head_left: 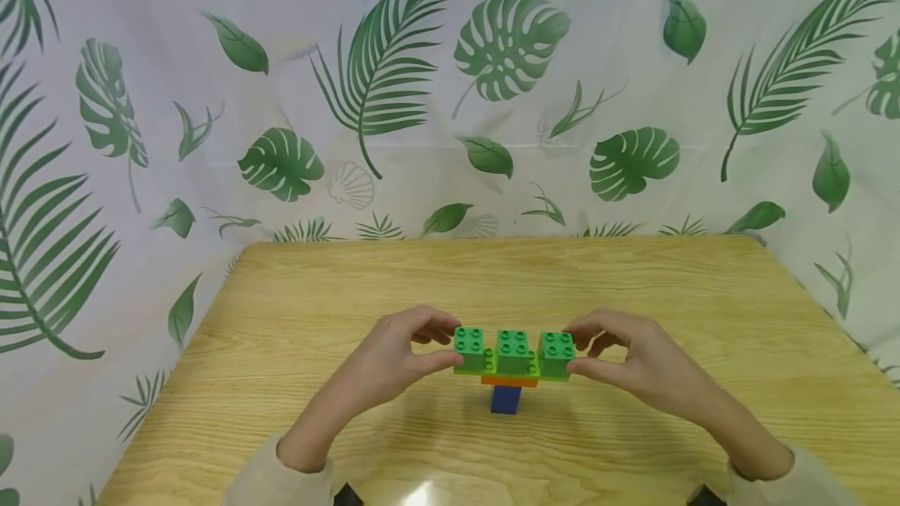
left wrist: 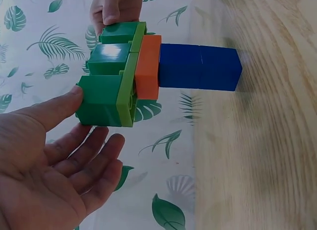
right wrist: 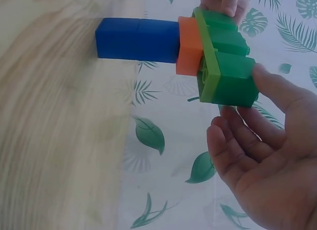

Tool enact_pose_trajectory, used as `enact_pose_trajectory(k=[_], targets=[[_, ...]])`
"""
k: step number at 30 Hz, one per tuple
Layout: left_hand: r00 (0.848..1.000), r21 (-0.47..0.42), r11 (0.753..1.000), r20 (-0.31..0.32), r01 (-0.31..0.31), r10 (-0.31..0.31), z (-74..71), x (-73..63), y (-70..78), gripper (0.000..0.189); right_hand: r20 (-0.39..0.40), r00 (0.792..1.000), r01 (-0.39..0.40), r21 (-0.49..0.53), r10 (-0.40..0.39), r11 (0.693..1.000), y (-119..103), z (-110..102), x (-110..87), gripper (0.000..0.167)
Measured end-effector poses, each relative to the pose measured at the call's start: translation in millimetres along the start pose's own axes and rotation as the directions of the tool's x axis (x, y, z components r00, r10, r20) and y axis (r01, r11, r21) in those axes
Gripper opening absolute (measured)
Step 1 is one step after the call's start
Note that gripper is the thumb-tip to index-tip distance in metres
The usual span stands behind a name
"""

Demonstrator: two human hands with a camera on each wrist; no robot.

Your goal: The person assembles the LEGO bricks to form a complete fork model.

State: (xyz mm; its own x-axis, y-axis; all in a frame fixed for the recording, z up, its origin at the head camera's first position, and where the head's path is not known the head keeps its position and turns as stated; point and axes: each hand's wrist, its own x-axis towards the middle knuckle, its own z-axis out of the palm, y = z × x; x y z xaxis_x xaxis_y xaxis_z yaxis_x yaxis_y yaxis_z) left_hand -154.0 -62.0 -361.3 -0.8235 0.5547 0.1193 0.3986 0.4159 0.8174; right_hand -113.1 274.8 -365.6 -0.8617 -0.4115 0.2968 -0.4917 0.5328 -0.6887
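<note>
A toy brick build stands upright on the table. Its stem is a stack of two blue bricks point(left wrist: 198, 67), with an orange brick point(left wrist: 148, 67) on top. Above that runs a wider light green layer point(right wrist: 210, 62) bearing three green bricks in a row. My left hand point(head_left: 394, 358) pinches the left green brick point(head_left: 468, 347) at its outer end, thumb on the near side and fingers behind. On the opposite end, my right hand point(head_left: 626, 361) pinches the right green brick point(head_left: 557, 351) likewise. Between them sits the middle green brick point(head_left: 512, 350), untouched.
The build stands on a light wood table point(head_left: 351, 279), near its middle. A white cloth point(head_left: 422, 100) printed with green leaves hangs behind the table and along both sides. Pale sleeves point(head_left: 284, 479) cover the forearms at the bottom.
</note>
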Motion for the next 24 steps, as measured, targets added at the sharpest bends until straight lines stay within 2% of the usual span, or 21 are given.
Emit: enact_pose_trajectory(k=[6, 15, 19, 24], targets=[[1.0, -0.023, 1.0, -0.005, 0.003, -0.003, 2.3, 0.3, -2.0, 0.035, -0.003, 0.997, -0.072, 0.07, 0.073, 0.995, 0, 5, -2.0, 0.026], [0.997, -0.08, 0.996, -0.063, 0.033, -0.038, 6.1, 5.5, -11.0, 0.034, -0.06, 0.994, -0.083, 0.086, 0.088, 0.993, 2, 12, 2.5, 0.03], [0.995, -0.137, 0.99, -0.086, 0.038, -0.05, 6.9, 9.6, -17.6, 0.035, -0.069, 0.992, -0.094, 0.1, 0.101, 0.991, 6, 13, 8.5, 0.031], [0.992, -0.217, 0.975, -0.101, 0.056, -0.08, 7.3, 16.6, -25.0, 0.037, -0.056, 0.983, -0.166, 0.149, 0.176, 0.975, 12, 13, 17.8, 0.037]])
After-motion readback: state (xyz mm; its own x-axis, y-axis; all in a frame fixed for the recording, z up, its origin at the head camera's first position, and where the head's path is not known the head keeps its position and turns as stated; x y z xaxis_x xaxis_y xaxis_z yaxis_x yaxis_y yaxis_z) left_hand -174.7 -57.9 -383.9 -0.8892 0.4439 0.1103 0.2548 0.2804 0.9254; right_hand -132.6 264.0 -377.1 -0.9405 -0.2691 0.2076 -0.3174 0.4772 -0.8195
